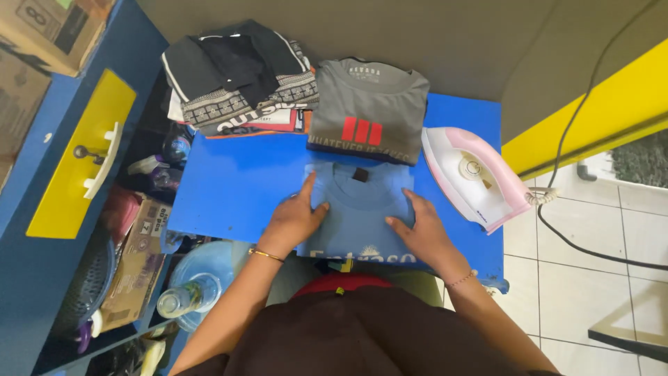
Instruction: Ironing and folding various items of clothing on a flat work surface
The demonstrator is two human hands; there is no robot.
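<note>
A folded light blue T-shirt lies on the blue ironing table, collar away from me. My left hand rests flat on the shirt's left edge with fingers spread. My right hand presses flat on its right side. Neither hand grips anything. Behind the shirt sits a folded grey T-shirt with red bars on it.
A pink and white iron stands on the table's right end, its cord trailing to the tiled floor. A pile of folded dark and patterned clothes sits at the back left. Boxes, a clear bottle and a water jug crowd the left side.
</note>
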